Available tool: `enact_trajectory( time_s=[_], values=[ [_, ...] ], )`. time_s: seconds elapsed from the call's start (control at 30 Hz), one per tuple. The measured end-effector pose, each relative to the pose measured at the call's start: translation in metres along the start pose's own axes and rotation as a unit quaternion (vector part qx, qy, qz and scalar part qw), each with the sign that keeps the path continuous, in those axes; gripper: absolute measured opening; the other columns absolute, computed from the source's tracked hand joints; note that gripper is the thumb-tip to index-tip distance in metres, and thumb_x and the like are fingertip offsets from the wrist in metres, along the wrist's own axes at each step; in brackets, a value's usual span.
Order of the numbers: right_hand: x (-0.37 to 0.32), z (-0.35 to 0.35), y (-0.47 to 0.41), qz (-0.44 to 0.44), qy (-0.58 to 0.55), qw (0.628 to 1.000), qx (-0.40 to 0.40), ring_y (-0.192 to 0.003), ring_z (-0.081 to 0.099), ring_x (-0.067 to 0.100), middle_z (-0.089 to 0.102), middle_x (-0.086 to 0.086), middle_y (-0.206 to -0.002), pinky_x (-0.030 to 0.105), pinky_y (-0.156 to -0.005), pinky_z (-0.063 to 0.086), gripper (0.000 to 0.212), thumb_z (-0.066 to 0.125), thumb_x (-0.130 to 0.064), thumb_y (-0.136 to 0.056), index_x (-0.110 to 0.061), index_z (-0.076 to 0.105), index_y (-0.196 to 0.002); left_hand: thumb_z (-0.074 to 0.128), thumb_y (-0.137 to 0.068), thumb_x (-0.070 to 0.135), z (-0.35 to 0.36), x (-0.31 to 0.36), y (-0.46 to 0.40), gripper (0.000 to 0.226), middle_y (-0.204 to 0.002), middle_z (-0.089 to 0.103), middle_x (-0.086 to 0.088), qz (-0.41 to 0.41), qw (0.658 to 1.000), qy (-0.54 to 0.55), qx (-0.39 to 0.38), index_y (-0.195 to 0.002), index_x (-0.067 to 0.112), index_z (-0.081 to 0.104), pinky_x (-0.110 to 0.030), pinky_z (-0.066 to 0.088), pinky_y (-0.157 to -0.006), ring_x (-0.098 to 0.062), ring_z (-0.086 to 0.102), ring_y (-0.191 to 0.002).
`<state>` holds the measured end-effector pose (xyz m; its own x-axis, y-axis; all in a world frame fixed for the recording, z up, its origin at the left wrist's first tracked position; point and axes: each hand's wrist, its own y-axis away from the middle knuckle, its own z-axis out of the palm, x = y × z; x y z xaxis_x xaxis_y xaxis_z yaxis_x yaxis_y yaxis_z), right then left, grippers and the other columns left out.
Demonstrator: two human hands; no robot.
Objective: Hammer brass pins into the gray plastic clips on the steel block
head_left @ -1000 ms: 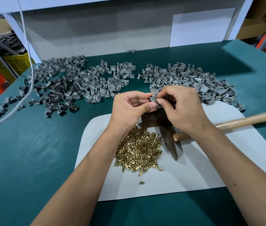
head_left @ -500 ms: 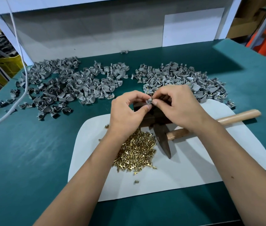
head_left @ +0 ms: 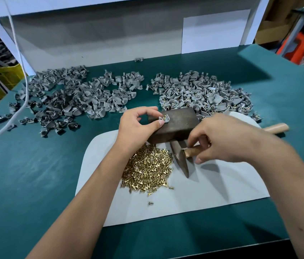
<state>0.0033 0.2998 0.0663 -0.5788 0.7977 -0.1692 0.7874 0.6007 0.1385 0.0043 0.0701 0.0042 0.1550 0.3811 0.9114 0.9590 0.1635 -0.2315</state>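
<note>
On green table, left hand pinches clip; right hand hovers over hammer.

Pinned gray clip — atop steel block

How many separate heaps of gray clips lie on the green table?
2: the left heap spreads behind the left hand; the right heap lies behind the steel block. Stray clips lie apart, and one clip sits on the block.

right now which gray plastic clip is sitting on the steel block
The gray plastic clip pinched by the left hand, brass pin upright; all others lie in tabletop piles.
</note>
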Motion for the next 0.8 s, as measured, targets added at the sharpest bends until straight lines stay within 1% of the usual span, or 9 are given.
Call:
enact_trajectory(
  time_s=[0.13, 0.2, 0.27, 0.33, 0.4, 0.5, 0.57, 0.67, 0.8],
  values=[
    [-0.006, 0.015, 0.001, 0.007, 0.032, 0.999, 0.040, -0.082, 0.060, 0.015, 0.060, -0.012, -0.078, 0.029, -0.065, 0.041, 0.026, 0.083, -0.047, -0.077, -0.037, 0.070, -0.098, 0.085, -0.080, 0.016, 0.001, 0.001, 0.000, 0.009, -0.116, 0.074, 0.007, -0.001, 1.000, -0.003, -0.004, -0.083, 0.020, 0.078, -0.048, 0.045, -0.111, -0.002, 0.065, -0.115],
    [-0.002, 0.014, 0.005, -0.012, 0.034, 0.999, 0.018, -0.087, 0.059, 0.014, 0.058, -0.012, -0.087, 0.033, -0.071, 0.046, 0.020, 0.079, -0.046, -0.082, -0.035, 0.068, -0.095, 0.085, -0.080, 0.014, 0.001, 0.002, 0.000, 0.009, -0.115, 0.074, 0.004, -0.010, 1.000, 0.009, -0.009, -0.082, 0.018, 0.077, -0.048, 0.047, -0.110, -0.004, 0.066, -0.115],
    [0.004, 0.008, 0.009, -0.040, -0.004, 0.999, -0.018, -0.090, 0.058, 0.010, 0.056, -0.014, -0.093, 0.034, -0.080, 0.049, 0.015, 0.076, -0.041, -0.087, -0.032, 0.067, -0.094, 0.085, -0.080, 0.011, 0.001, 0.002, 0.000, 0.010, -0.114, 0.075, 0.001, -0.019, 0.999, 0.026, -0.011, -0.079, 0.017, 0.077, -0.047, 0.048, -0.109, -0.007, 0.067, -0.114],
    [0.011, -0.001, 0.010, -0.050, -0.090, 0.994, -0.023, -0.085, 0.062, 0.003, 0.061, -0.014, -0.090, 0.031, -0.078, 0.051, 0.010, 0.074, -0.028, -0.092, -0.028, 0.064, -0.093, 0.086, -0.079, 0.011, 0.001, 0.001, 0.000, 0.011, -0.113, 0.075, 0.000, -0.023, 0.999, 0.033, -0.010, -0.078, 0.017, 0.077, -0.046, 0.050, -0.108, -0.007, 0.068, -0.113],
    [0.015, -0.008, 0.005, -0.043, -0.179, 0.983, 0.011, -0.073, 0.066, 0.002, 0.068, -0.011, -0.079, 0.032, -0.070, 0.052, 0.011, 0.067, -0.018, -0.097, -0.025, 0.059, -0.093, 0.086, -0.078, 0.012, 0.001, 0.001, -0.001, 0.013, -0.113, 0.075, 0.001, -0.023, 0.999, 0.030, -0.004, -0.076, 0.019, 0.076, -0.046, 0.051, -0.106, -0.009, 0.068, -0.113],
    [0.009, -0.014, -0.011, -0.034, -0.235, 0.962, 0.132, -0.068, 0.061, 0.014, 0.067, -0.003, -0.076, 0.042, -0.067, 0.052, 0.011, 0.053, -0.022, -0.105, -0.023, 0.056, -0.094, 0.088, -0.077, 0.017, 0.001, 0.000, -0.001, 0.014, -0.113, 0.075, 0.007, -0.025, 1.000, 0.015, 0.005, -0.074, 0.021, 0.076, -0.047, 0.052, -0.104, -0.008, 0.068, -0.111],
    [0.001, -0.015, -0.024, -0.010, -0.206, 0.960, 0.191, -0.069, 0.061, 0.022, 0.065, 0.001, -0.077, 0.046, -0.066, 0.052, 0.025, 0.043, -0.031, -0.108, -0.022, 0.052, -0.087, 0.088, -0.077, 0.017, 0.002, 0.000, -0.001, 0.013, -0.113, 0.075, 0.008, -0.031, 0.999, 0.014, 0.004, -0.073, 0.021, 0.077, -0.046, 0.053, -0.103, -0.007, 0.068, -0.110],
    [-0.009, -0.011, -0.038, 0.019, -0.142, 0.971, 0.194, -0.075, 0.060, 0.032, 0.061, 0.006, -0.077, 0.041, -0.067, 0.046, 0.033, 0.038, -0.032, -0.109, -0.019, 0.049, -0.080, 0.088, -0.077, 0.013, 0.002, 0.001, -0.001, 0.012, -0.113, 0.075, 0.004, -0.036, 0.999, 0.023, 0.002, -0.073, 0.019, 0.078, -0.046, 0.054, -0.103, -0.008, 0.070, -0.109],
    [-0.013, -0.018, -0.043, 0.014, -0.132, 0.957, 0.257, -0.064, 0.056, 0.028, 0.059, 0.002, -0.071, 0.034, -0.059, 0.037, 0.032, 0.041, -0.038, -0.107, -0.019, 0.057, -0.088, 0.088, -0.076, 0.017, 0.002, 0.002, -0.001, 0.008, -0.112, 0.076, 0.007, -0.045, 0.999, 0.020, 0.011, -0.074, 0.020, 0.080, -0.042, 0.057, -0.098, -0.003, 0.070, -0.104]
  ],
)
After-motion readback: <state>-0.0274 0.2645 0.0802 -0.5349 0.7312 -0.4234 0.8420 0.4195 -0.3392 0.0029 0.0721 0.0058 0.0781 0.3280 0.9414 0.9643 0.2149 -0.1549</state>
